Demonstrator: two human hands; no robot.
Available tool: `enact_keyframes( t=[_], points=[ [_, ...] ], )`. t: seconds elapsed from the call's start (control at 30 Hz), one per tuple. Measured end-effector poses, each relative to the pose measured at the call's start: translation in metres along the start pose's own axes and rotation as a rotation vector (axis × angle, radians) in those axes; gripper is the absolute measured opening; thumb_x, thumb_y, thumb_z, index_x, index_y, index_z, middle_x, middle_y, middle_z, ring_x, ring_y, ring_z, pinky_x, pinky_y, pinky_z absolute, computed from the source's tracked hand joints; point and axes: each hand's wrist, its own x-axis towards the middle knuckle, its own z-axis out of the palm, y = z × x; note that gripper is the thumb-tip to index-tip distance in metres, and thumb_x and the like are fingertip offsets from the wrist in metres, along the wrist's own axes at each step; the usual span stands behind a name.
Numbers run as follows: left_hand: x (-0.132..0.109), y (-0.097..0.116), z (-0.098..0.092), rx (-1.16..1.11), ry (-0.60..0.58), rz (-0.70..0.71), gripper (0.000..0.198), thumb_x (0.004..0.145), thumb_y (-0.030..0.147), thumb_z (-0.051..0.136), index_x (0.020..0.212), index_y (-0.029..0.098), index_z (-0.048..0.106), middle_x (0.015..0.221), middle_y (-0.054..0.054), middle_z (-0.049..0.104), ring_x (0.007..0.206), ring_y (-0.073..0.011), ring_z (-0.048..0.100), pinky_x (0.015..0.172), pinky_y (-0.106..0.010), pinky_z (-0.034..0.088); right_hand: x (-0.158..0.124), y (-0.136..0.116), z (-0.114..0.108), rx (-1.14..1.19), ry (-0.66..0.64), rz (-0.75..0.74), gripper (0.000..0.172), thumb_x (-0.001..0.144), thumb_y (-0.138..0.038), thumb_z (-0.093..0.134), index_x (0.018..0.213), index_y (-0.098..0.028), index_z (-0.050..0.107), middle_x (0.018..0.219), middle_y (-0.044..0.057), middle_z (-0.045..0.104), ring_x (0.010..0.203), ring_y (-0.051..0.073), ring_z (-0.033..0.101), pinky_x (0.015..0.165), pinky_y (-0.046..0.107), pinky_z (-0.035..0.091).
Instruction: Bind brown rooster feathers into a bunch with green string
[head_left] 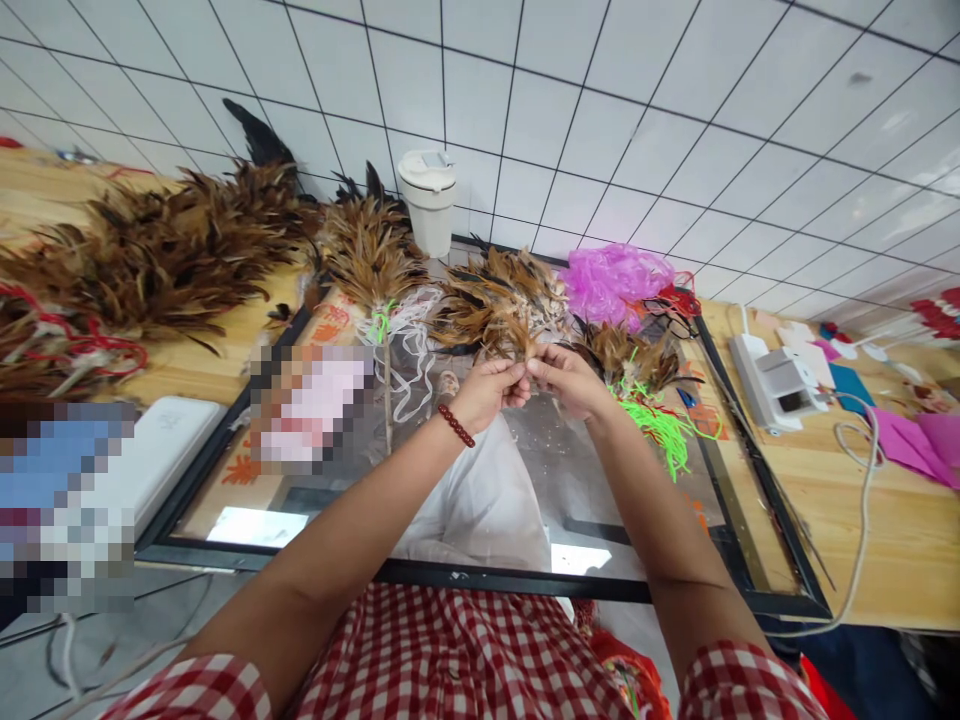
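Above the glass-topped board (600, 575), my left hand (491, 392) and my right hand (571, 380) meet with fingertips pinched together. A small brown feather (519, 335) sticks up from between them; its lower end is hidden by my fingers. Just behind lies a heap of loose brown feathers (480, 290). To the left, a bundle of feathers (371, 250) is bound with green string (381, 322) onto a thin stick (388, 400). Right of my hands are another feather clump (637, 352) and bright green cord (664, 435).
White string (412, 370) lies near the bundle. A white lidded cup (429, 205) and pink plastic bag (611, 280) stand toward the tiled wall. A large feather duster (165, 250) lies left. A white power strip (776, 385) with a cable is at right, a white box (165, 440) at left.
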Motion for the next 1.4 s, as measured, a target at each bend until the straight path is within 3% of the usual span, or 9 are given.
enact_keyframes(
  t=[0.07,0.13,0.37,0.47,0.63,0.83,1.07,1.27,1.4],
  points=[
    [-0.001,0.002,0.0,-0.002,-0.075,-0.071,0.03,0.063,0.033,0.08,0.065,0.01,0.061,0.056,-0.001,0.06,0.047,-0.0076,0.056,0.045,-0.017,0.044,-0.003,-0.003,-0.006,0.042,-0.17,0.105,0.039,0.061,-0.047,0.079,0.08,-0.015,0.065,0.066,0.001,0.065,0.058,0.012,0.059,0.054,0.024,0.046],
    [-0.002,0.002,-0.001,0.018,-0.133,-0.14,0.029,0.062,0.033,0.081,0.066,0.01,0.063,0.056,-0.001,0.061,0.047,-0.0078,0.057,0.045,-0.017,0.044,-0.004,-0.002,-0.009,0.077,-0.208,0.13,0.039,0.063,-0.051,0.076,0.074,-0.015,0.065,0.063,0.003,0.066,0.058,0.014,0.061,0.057,0.028,0.048],
    [0.0,-0.004,-0.002,0.058,-0.167,-0.153,0.026,0.072,0.032,0.074,0.08,0.008,0.068,0.074,-0.013,0.071,0.068,-0.0161,0.068,0.069,-0.029,0.054,0.004,0.008,-0.003,-0.03,0.081,-0.022,0.03,0.057,-0.043,0.081,0.062,-0.017,0.066,0.06,-0.001,0.062,0.053,0.01,0.052,0.054,0.024,0.045],
    [0.002,-0.006,-0.003,-0.007,-0.096,-0.087,0.023,0.07,0.029,0.076,0.076,0.008,0.067,0.073,-0.011,0.07,0.07,-0.0163,0.068,0.071,-0.03,0.054,0.004,0.007,-0.002,-0.15,0.118,-0.101,0.033,0.061,-0.047,0.078,0.076,-0.019,0.068,0.07,0.0,0.063,0.061,0.012,0.054,0.061,0.027,0.047],
    [0.006,-0.005,-0.004,-0.179,-0.001,-0.008,0.016,0.069,0.023,0.075,0.076,0.011,0.067,0.084,-0.007,0.07,0.067,-0.0097,0.062,0.068,-0.025,0.052,0.0,0.004,-0.002,-0.687,0.12,-0.404,0.071,0.058,-0.044,0.081,0.122,-0.023,0.056,0.108,0.008,0.057,0.085,0.019,0.054,0.08,0.036,0.048],
    [0.003,-0.002,-0.003,-0.159,0.012,0.051,0.019,0.069,0.026,0.076,0.075,0.011,0.066,0.08,-0.006,0.068,0.072,-0.0113,0.063,0.078,-0.031,0.052,-0.001,0.005,0.002,-0.905,0.223,-0.511,0.064,0.076,-0.046,0.066,0.134,-0.025,0.045,0.112,0.01,0.054,0.091,0.023,0.053,0.082,0.039,0.046],
    [0.01,0.004,-0.008,-0.127,0.322,0.375,0.024,0.074,0.037,0.071,0.077,0.015,0.063,0.062,0.003,0.058,0.052,-0.0051,0.053,0.05,-0.018,0.042,0.006,0.01,-0.022,-1.051,0.294,-0.387,0.023,0.085,-0.029,0.054,0.101,-0.02,0.068,0.093,0.008,0.062,0.08,0.02,0.056,0.077,0.035,0.045],
    [0.012,0.001,-0.009,-0.109,0.355,0.394,0.022,0.074,0.035,0.07,0.075,0.014,0.062,0.058,0.004,0.053,0.048,-0.0036,0.048,0.046,-0.017,0.038,0.002,0.012,-0.018,-1.293,0.125,-0.327,0.02,0.081,-0.029,0.059,0.095,-0.021,0.071,0.093,0.009,0.063,0.091,0.023,0.057,0.08,0.034,0.042],
    [0.012,0.001,-0.008,-0.099,0.36,0.382,0.022,0.075,0.035,0.069,0.075,0.014,0.062,0.057,0.004,0.053,0.047,-0.0033,0.047,0.046,-0.016,0.038,0.003,0.011,-0.018,-1.257,0.202,-0.299,0.015,0.08,-0.021,0.057,0.077,-0.018,0.072,0.081,0.009,0.062,0.081,0.02,0.056,0.075,0.033,0.04]
  ],
)
